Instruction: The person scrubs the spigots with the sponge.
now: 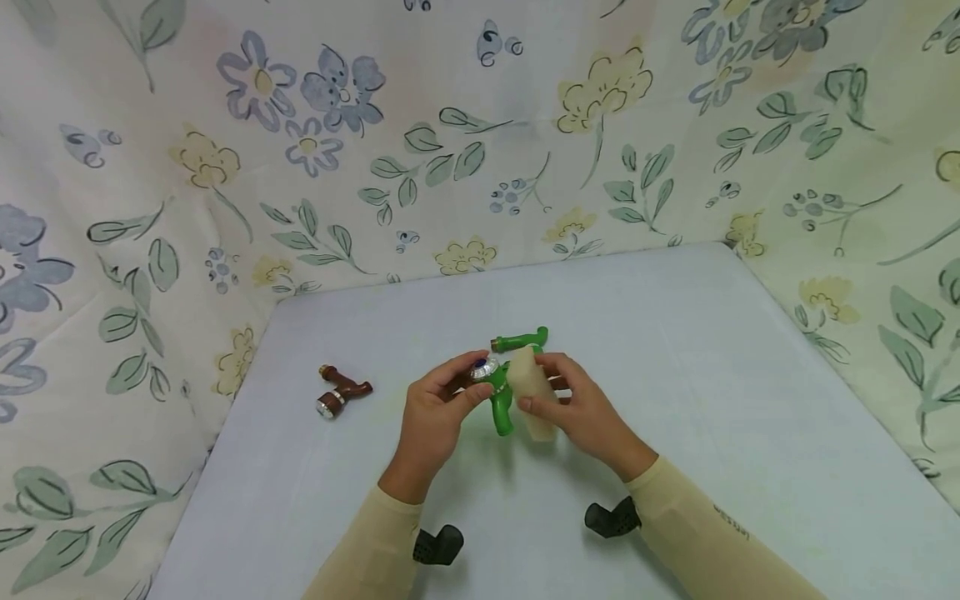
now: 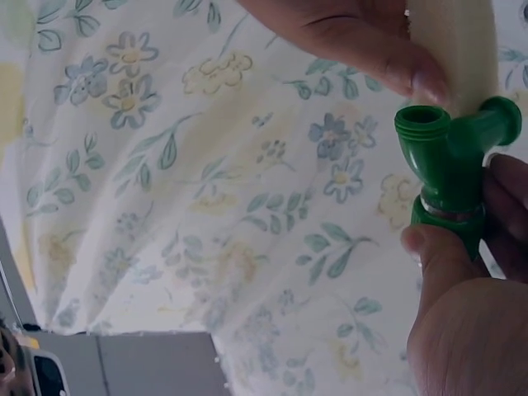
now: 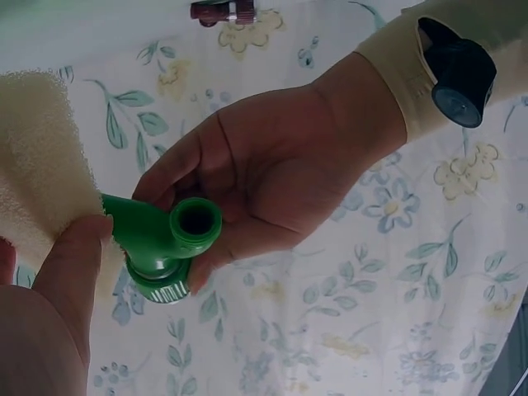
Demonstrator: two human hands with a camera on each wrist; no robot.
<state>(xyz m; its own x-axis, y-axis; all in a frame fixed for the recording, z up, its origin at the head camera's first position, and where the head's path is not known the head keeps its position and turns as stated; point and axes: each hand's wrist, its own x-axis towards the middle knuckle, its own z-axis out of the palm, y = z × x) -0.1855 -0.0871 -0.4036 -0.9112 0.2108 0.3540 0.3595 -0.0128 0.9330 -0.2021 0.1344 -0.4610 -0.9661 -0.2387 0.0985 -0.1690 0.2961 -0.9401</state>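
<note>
My left hand [image 1: 437, 408] grips a green plastic tap [image 1: 501, 410] by its end with the silver-rimmed knob, thumb on one side and fingers on the other. In the left wrist view the open mouth of the tap [image 2: 445, 165] faces up. A cream sponge [image 1: 534, 408] is pinched between the thumb and fingers of my right hand [image 1: 588, 412]. In the right wrist view the sponge [image 3: 41, 157] lies against the tap's green pipe [image 3: 148, 227], covering part of it. Both hands are held close together over the table.
Just behind the hands lies another green tap [image 1: 517, 342], partly hidden by the sponge. A brown tap [image 1: 343, 390] with a silver knob lies to the left on the white table [image 1: 675, 333]. Floral cloth [image 1: 420, 167] hangs behind. Black wrist cameras [image 1: 442, 546] sit below both wrists.
</note>
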